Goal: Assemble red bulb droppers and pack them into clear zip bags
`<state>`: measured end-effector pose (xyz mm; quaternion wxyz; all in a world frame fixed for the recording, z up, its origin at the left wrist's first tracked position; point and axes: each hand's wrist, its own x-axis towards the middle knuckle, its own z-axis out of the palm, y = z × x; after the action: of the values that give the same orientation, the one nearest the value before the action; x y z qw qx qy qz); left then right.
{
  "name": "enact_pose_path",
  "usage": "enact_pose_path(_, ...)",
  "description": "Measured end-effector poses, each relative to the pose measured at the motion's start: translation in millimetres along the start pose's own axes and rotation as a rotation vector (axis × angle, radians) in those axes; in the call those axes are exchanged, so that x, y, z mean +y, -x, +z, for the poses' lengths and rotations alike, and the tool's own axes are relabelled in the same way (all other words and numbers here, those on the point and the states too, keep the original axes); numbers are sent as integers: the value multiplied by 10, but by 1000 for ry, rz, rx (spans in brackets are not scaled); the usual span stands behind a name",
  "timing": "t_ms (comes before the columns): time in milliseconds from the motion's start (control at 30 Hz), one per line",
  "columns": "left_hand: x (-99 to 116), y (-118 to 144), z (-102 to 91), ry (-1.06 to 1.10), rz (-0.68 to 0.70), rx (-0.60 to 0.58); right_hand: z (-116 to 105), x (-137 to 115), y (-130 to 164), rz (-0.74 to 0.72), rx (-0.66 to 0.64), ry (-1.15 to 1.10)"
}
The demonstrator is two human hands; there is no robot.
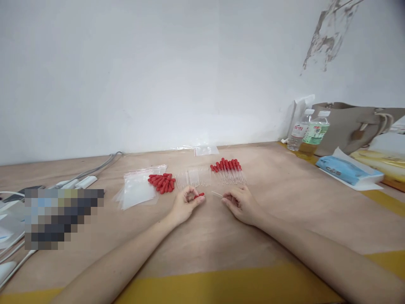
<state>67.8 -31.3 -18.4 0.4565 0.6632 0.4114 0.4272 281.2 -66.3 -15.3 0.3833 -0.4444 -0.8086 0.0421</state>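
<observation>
Between thumb and fingers of my left hand [185, 205] is a red rubber dropper bulb [199, 196], its end pointing right. My right hand [240, 204] pinches a thin clear dropper tube [217, 194], which points left toward the bulb; a small gap separates the two. Beyond my left hand lies a pile of loose red bulbs [162, 183]. A row of bare clear tubes [193, 177] lies just beyond both hands. To its right, several droppers with red bulbs fitted [228, 169] lie side by side.
Clear zip bags [139, 190] lie left of the bulbs, and another bag [206, 150] lies by the wall. Cables and white plugs [86, 182] are at the left. Two bottles [316, 131], a tissue pack [349, 169] and a grey handbag [344, 126] stand at the right.
</observation>
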Motion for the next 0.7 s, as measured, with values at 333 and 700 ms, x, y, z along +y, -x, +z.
enact_pose_path(333,-33,18,4,-52,81,-77,94,-60,1,-40,-42,-8)
enact_pose_path(700,-21,58,11,-98,63,-92,121,-15,-6,-67,-91,-50)
